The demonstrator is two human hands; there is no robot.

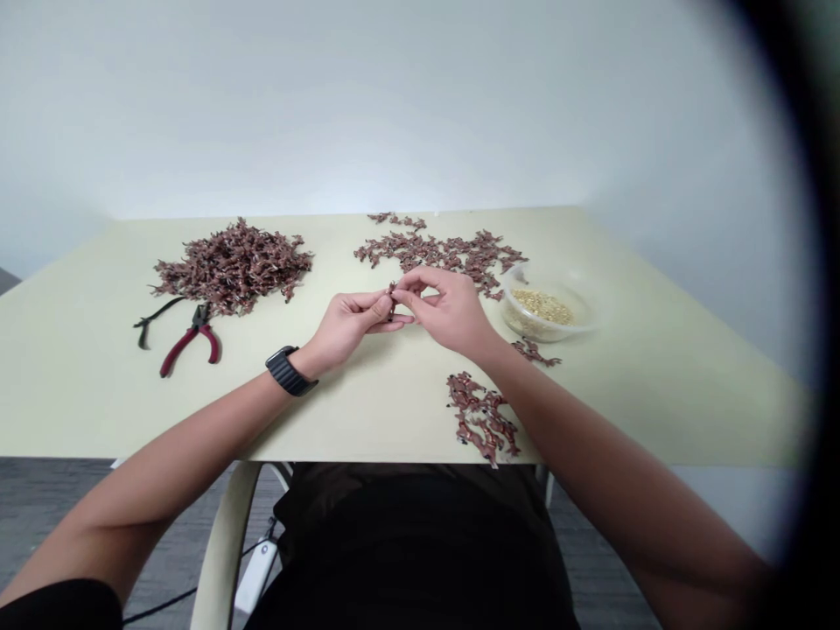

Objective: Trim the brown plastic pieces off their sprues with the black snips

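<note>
A small brown figurine (392,302), perhaps animal-shaped, is upright between the thumb and fingers of my left hand (345,328). My right hand (450,308) meets it from the other side, thumb and forefinger pinched together at the figurine's upper end. Whatever tiny thing those fingertips may hold is too small to make out. Just behind my right hand spreads a loose layer of similar brown figurines (452,252). Close to its right stands a clear plastic bowl (587,306) with small gold-coloured pieces (543,306) in it.
A tall heap of brown figurines (236,262) lies at the back left. In front of it are red-handled pliers (197,337) and a black-handled tool (154,322). More figurines (482,416) lie near the table's front edge, with a few (536,353) below the bowl.
</note>
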